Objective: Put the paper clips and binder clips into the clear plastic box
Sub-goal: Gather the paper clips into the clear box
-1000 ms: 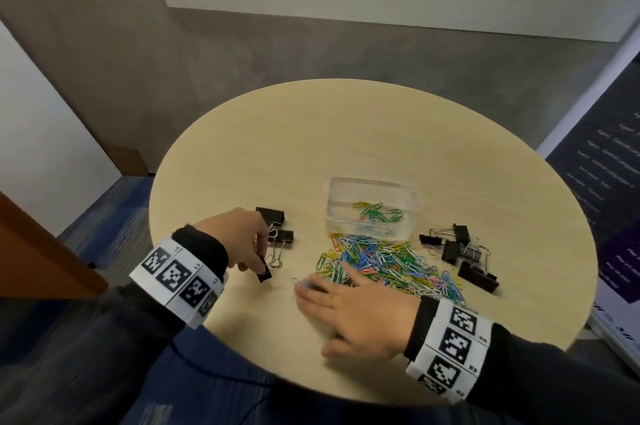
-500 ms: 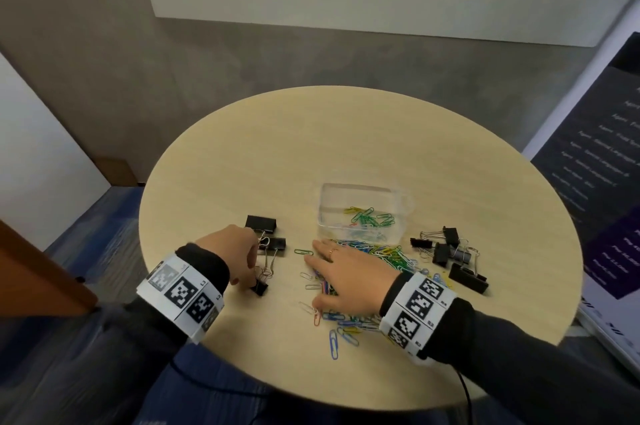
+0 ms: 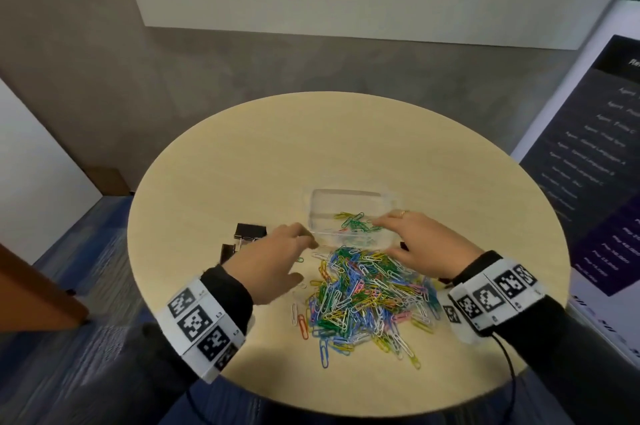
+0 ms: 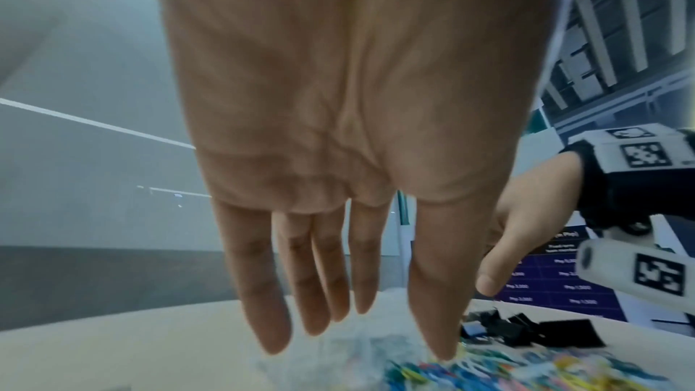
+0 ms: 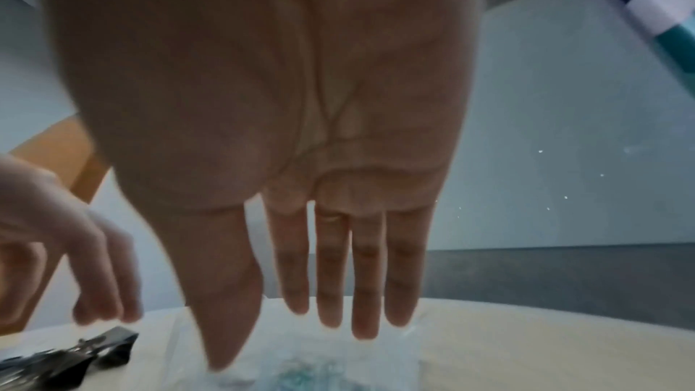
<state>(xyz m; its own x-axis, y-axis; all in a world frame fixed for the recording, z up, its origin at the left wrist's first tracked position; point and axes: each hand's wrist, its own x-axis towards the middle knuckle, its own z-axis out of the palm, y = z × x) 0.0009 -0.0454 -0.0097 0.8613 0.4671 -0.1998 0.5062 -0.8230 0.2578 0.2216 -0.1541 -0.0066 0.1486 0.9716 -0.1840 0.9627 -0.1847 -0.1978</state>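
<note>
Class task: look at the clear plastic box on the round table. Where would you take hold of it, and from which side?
Probably grip the clear plastic box by its two short end walls, one hand per side, coming from above. It sits upright and open-topped, its long near wall is crowded by the paper clip pile, and both hands already flank it.

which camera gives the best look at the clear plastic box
The head view: the clear plastic box shows whole from above, a few paper clips inside. Both wrist views catch only a blurred pale patch of it under the fingertips.
</note>
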